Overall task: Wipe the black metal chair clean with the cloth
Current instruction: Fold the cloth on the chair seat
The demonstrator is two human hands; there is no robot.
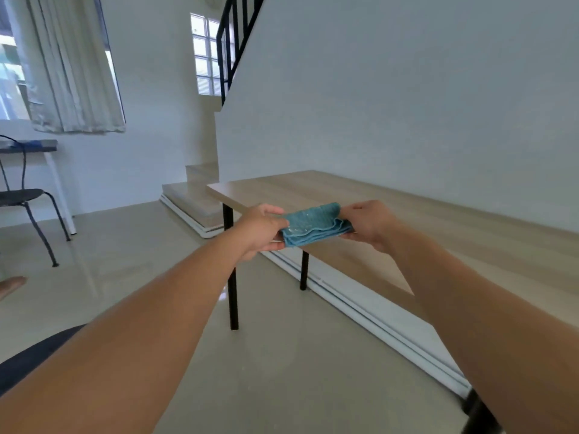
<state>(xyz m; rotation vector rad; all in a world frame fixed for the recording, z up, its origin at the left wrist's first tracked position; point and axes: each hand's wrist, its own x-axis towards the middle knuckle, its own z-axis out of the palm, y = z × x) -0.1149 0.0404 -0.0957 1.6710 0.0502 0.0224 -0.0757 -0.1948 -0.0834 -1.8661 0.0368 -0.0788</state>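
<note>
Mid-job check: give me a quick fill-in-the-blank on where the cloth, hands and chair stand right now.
1. The folded blue cloth is held by ____ hands, the left hand and the right hand.
2. The cloth is held above the edge of the wooden ____.
3. The black metal chair stands at the far ____ of the view.
4. The cloth is ____ touching the chair.

Missing words: both; table; left; not

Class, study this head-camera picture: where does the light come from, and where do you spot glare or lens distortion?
Head view: daylight enters by the curtained window; glare streaks the glossy floor; wide-angle bending slants the walls and wooden table; the blue cloth stays sharp.
</note>
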